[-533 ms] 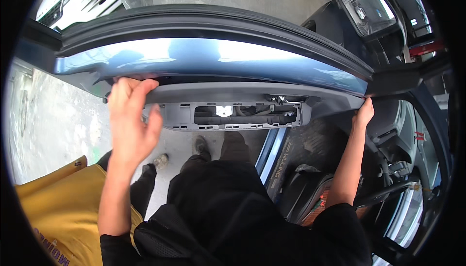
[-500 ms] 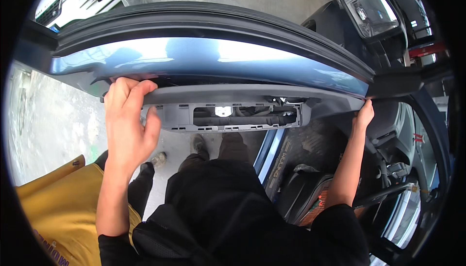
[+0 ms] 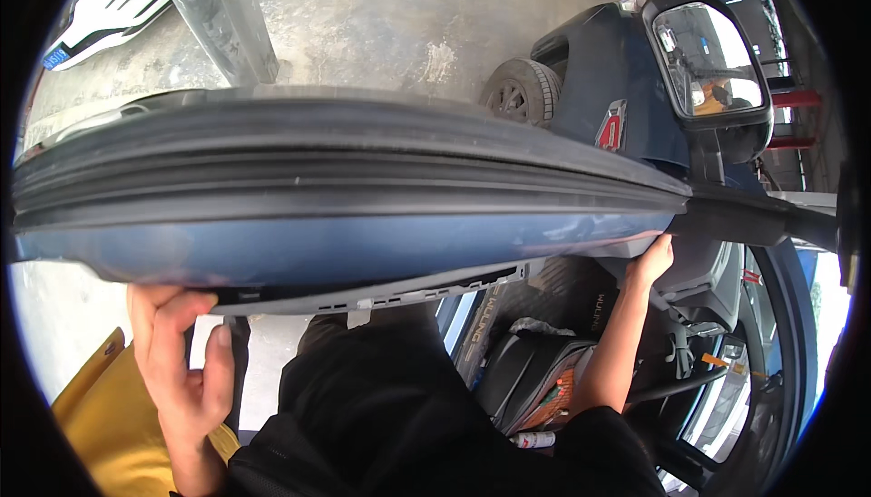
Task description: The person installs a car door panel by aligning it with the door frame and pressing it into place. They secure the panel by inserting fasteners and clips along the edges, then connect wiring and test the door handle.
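A grey plastic door trim panel [image 3: 426,290] hangs along the inner side of a blue car door [image 3: 363,247]. I see it nearly edge-on, with slots and clips along its rim. At its left end, the fingers of my left hand [image 3: 186,365] hook over the edge where panel and door meet; the thumb stands a little apart. My right hand [image 3: 651,263] grips the panel's right end close to the mirror-side corner, its fingertips partly hidden behind the trim. A dark gap shows between door and panel by my left fingers.
Black window seals [image 3: 363,170] run along the door's top. A side mirror [image 3: 712,66] juts out at upper right, beyond a front wheel [image 3: 522,93]. A person in a yellow top [image 3: 118,424] is close on my left. Right of me is a black car seat [image 3: 535,374].
My view has shifted over the door, so door and panel appear lower and the panel more edge-on. Both hands remain at the panel's ends. The front wheel has come into view.
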Motion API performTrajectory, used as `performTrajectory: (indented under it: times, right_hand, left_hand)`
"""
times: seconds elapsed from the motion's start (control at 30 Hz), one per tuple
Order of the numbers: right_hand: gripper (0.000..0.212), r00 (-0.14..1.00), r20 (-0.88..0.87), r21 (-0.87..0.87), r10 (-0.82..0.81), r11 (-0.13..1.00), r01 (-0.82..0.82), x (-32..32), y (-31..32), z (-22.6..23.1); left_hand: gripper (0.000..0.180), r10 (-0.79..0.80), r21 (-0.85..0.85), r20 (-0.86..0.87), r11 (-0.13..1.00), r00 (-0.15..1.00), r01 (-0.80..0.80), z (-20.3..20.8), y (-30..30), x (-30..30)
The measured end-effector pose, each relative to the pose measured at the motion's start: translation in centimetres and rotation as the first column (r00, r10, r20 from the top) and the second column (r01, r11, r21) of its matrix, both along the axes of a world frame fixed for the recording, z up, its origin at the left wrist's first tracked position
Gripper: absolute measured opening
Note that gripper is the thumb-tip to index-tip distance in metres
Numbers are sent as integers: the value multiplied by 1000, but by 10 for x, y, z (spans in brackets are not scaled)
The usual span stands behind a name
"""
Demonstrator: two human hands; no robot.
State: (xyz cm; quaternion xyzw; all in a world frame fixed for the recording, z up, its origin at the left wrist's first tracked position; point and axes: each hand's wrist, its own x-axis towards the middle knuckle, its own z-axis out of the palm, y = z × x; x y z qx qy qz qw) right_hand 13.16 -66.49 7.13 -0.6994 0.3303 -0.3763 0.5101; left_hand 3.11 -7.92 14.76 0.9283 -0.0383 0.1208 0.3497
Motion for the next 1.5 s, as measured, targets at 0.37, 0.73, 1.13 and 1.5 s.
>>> performTrajectory:
  times: [0.37, 0.73, 1.13, 1.5]
  right_hand:
    - [40, 997, -71, 46, -37, 998, 41, -6, 3, 10]
    - [33, 998, -66, 24, -21, 999, 23, -1, -14, -1]
    - [26, 924, 382, 479, 5, 854, -203, 0, -2, 0]
    - [24, 881, 471, 427, -46, 885, -183, -7, 6, -8]
  left_hand:
    - [17, 25, 105, -175, 994, 984, -7, 13, 5, -2]
    - [22, 0, 168, -146, 985, 989, 25, 3, 3, -10]
    - [25, 26, 314, -98, 950, 995, 6, -9, 7, -10]
    - [42, -32, 321, -145, 944, 989, 78, 0, 8, -12]
